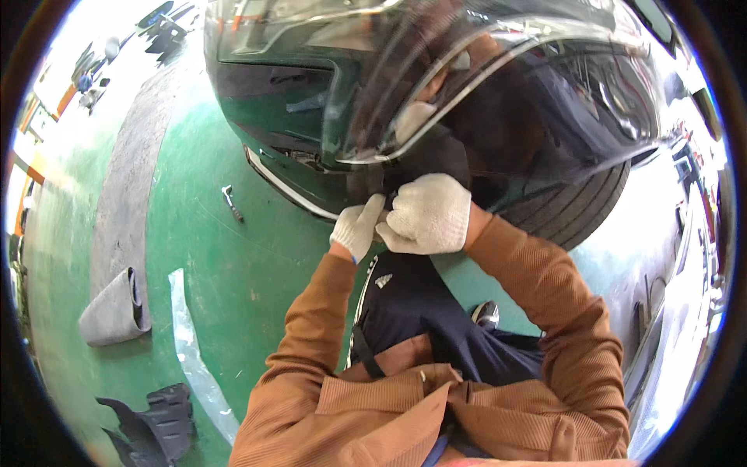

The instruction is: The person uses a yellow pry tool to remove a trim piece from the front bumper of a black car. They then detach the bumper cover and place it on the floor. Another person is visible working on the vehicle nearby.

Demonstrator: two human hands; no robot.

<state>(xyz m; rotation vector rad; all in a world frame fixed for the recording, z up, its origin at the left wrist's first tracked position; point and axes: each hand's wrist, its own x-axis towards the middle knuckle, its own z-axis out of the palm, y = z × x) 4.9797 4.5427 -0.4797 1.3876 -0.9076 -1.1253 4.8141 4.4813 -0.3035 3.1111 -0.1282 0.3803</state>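
A glossy dark car bumper (272, 117) fills the upper middle, with a pale trim strip (292, 191) along its lower edge. At the bumper's rear corner, ahead of the front tyre (576, 206), both my hands meet in white knit gloves. My left hand (358, 227) has one finger laid up along the dark edge, its others bent beneath. Close beside it, my right hand (428, 214) is closed, knuckles up, against the same corner. Whatever lies between the fingers is hidden by the gloves.
On the green floor to the left lies a ratchet wrench (232, 204). Farther left runs a long grey mat (128, 194), folded at its near end. A clear plastic strip (187, 335) and a torn-looking black plastic piece (159, 428) lie at lower left. Long panels (669, 335) line the right side.
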